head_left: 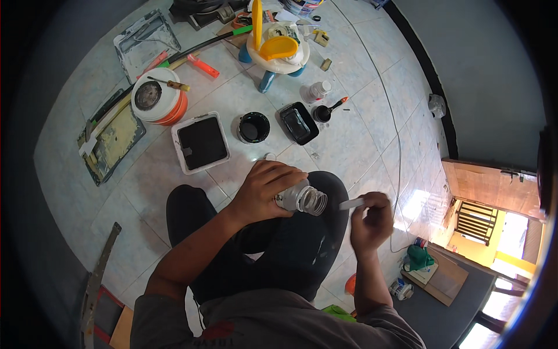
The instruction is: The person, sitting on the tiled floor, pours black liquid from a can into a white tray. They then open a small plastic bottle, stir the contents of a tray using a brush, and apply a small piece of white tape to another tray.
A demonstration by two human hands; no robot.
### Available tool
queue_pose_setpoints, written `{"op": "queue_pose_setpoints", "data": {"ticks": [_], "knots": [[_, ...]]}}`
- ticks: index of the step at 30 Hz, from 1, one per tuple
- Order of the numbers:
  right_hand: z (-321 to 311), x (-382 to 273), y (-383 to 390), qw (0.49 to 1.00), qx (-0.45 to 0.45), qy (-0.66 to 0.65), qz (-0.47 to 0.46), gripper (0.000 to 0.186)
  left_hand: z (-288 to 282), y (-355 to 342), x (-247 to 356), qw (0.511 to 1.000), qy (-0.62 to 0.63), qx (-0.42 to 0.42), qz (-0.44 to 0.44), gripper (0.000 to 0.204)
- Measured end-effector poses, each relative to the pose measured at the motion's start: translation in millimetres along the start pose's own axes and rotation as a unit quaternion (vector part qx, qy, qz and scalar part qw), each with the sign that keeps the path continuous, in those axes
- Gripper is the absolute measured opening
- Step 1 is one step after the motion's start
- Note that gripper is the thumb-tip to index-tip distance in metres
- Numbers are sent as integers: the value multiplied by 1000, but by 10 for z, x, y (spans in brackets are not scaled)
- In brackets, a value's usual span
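- Wrapping around the clear bottle [295, 199], the left hand [263, 191] has its fingers curled over the top and the thumb side beneath; the bottle is held tilted above the person's legs [299, 244].
- The bottle should be light and smooth, its thin plastic wall likely to dent under a hard squeeze – the ribbed neck [315, 202] looks stiffer. Whether it has anything inside, I cannot tell.
- The body just behind the neck seems the best hold, with gentle, even pressure.
- Its body lies within the left grip; the neck and uncapped mouth stick out past the fingers, facing the right hand [372, 220].
- That hand pinches a white piece [351, 203] between thumb and fingers – perhaps a cap seen edge-on, probably light and rigid. It points toward the bottle's mouth, near but apart.
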State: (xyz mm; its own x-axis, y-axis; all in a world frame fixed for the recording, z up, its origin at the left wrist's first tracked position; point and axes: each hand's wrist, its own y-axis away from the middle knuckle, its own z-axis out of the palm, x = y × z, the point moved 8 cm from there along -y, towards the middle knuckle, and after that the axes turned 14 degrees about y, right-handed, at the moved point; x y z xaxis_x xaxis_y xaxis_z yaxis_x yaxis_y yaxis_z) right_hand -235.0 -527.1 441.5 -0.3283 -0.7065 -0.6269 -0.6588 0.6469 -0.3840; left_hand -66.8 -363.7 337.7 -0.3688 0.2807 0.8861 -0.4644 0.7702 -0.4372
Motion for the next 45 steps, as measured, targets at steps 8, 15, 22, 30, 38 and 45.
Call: {"op": "queue_pose_setpoints", "data": {"ticks": [8,15,22,30,38,45], "knots": [[472,2116,-70,968,4,-26,248,8,-236,430,-304,993,41,97,-44,97],[1778,4351,1617,884,-93,-15,458,14,-977,1153,-783,965,13,198,-171,93],[2547,4332,2175,840,-198,62,501,15,-2031,1796,-1024,893,-207,308,-256,94],[2809,3761,1885,892,-157,101,413,18,-2342,2216,-1479,879,-244,258,-317,94],[2791,3733,1756,943,-102,126,291,12,-2288,2221,-1849,888,-210,239,-333,94],[2846,3776,1839,944,-81,93,307,13,-2271,2193,-1947,886,-317,173,-291,93]]}}
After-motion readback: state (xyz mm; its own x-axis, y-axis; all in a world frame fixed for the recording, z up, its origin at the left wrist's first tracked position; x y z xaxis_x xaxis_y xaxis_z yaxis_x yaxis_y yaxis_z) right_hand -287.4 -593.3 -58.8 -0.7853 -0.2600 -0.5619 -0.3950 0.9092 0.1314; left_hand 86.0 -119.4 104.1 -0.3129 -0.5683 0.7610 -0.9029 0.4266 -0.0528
